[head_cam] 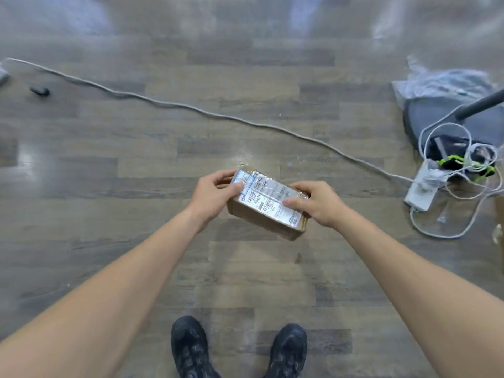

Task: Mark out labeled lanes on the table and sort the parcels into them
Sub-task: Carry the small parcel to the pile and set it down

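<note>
A small brown cardboard parcel (266,211) with a white shipping label under clear tape is held in the air above a wooden floor. My left hand (211,193) grips its left end, thumb on the label's corner. My right hand (317,203) grips its right end, fingers resting on the label. The parcel is tilted, label side facing up. No table or lanes are in view.
A grey cable (191,107) runs diagonally across the floor to a white power strip (418,192) at the right. A round dark stand base (450,118) with tangled cords and plastic wrap sits at the right. My dark shoes (188,347) are below.
</note>
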